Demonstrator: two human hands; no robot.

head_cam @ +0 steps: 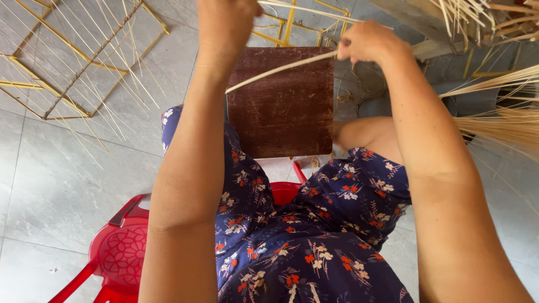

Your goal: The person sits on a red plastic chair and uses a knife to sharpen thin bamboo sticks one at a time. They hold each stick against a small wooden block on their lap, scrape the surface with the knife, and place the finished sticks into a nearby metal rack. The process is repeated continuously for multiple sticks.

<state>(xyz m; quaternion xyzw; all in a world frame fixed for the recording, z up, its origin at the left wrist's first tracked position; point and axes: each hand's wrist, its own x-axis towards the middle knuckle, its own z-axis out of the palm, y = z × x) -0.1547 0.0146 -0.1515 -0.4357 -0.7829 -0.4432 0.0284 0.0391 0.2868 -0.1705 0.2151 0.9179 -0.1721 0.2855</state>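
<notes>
My left hand [224, 19] is raised at the top of the view, fingers closed, with thin pale bamboo strips running out of it to the right. My right hand [368, 42] pinches a pale bamboo strip [281, 70] that slants down to the left behind my left forearm. Both hands hover above a dark brown wooden board [281, 106] that rests across my knees. I wear a dark blue floral dress [314, 235].
I sit on a red plastic chair [120, 247] on a grey tiled floor. A yellow wire frame with thin strips [73, 62] lies at the upper left. More yellow frames [292, 25] stand beyond the board. Bundles of pale strips [499, 120] lie at the right.
</notes>
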